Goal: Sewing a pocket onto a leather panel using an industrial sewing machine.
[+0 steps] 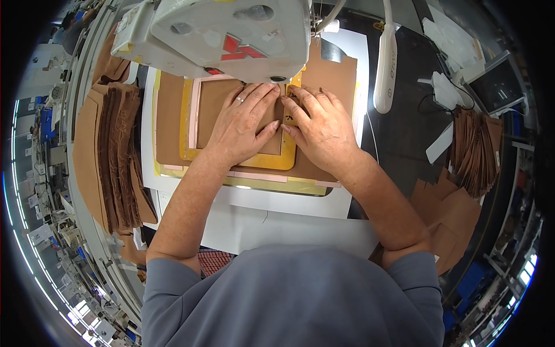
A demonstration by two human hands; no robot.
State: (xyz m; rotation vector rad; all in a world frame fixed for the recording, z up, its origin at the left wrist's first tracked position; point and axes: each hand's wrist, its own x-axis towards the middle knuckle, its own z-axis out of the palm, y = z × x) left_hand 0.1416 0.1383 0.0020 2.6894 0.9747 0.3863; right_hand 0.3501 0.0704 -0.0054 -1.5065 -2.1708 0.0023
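Beneath the sewing machine head (191, 43), a yellow rectangular frame (266, 162) with a pale inner strip lies on a brown sheet (169, 115). Brown material (213, 110) shows inside the frame's opening. My left hand (243, 121) rests flat on that material, fingers stretched toward the machine and a ring on one of them. Over the frame's right side lies my right hand (325, 127), fingers apart, tips touching the frame's edge and the material near it. Neither hand grips anything. The machine hides the frame's far side.
A thick stack of brown cut pieces (118, 156) stands at the left. On the right are a fanned bundle of brown pieces (477, 153), loose brown pieces (448, 217) and a screen (491, 84). A white elongated fixture (385, 72) hangs right of the machine.
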